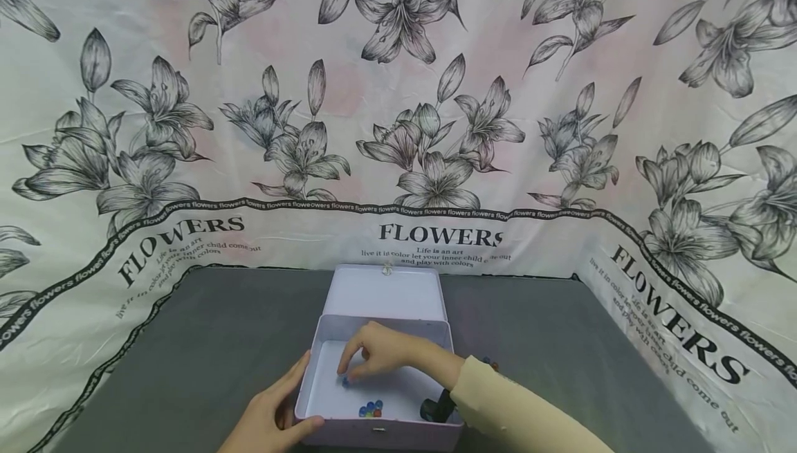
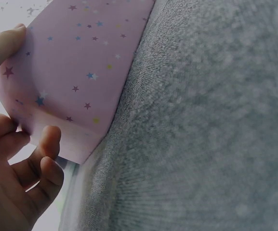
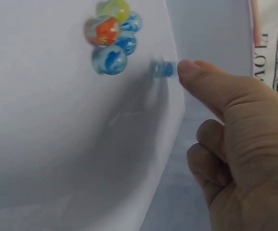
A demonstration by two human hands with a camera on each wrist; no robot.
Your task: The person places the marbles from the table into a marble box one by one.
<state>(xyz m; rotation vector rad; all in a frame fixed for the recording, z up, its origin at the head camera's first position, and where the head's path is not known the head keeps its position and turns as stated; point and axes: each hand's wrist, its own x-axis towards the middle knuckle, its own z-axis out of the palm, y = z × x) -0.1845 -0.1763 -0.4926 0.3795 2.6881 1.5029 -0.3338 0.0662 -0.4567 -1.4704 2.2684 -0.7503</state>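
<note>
A lidded box (image 1: pixel 378 431), pale pink with small printed stars outside and white inside, sits on the grey cloth with its lid (image 1: pixel 386 294) raised at the back. My left hand (image 1: pixel 274 404) holds its near left corner, thumb on the front and fingers along the left wall. Inside the box, my right hand (image 1: pixel 380 350) reaches down with thumb and index finger slightly apart. A blue glass marble (image 3: pixel 164 69), blurred, lies just beyond these fingertips and seems not pinched. Several marbles cluster at the box's front, among them an orange marble (image 3: pixel 104 31) and a yellow one (image 3: pixel 115 10).
Beyond the right sleeve (image 1: pixel 523 404), a few small coloured balls (image 1: pixel 490 363) show partly on the grey cloth (image 1: pixel 236 342). A black wrist camera (image 1: pixel 438 408) overlaps the box's front right corner. A flower-printed curtain (image 1: pixel 436 128) surrounds the back and sides.
</note>
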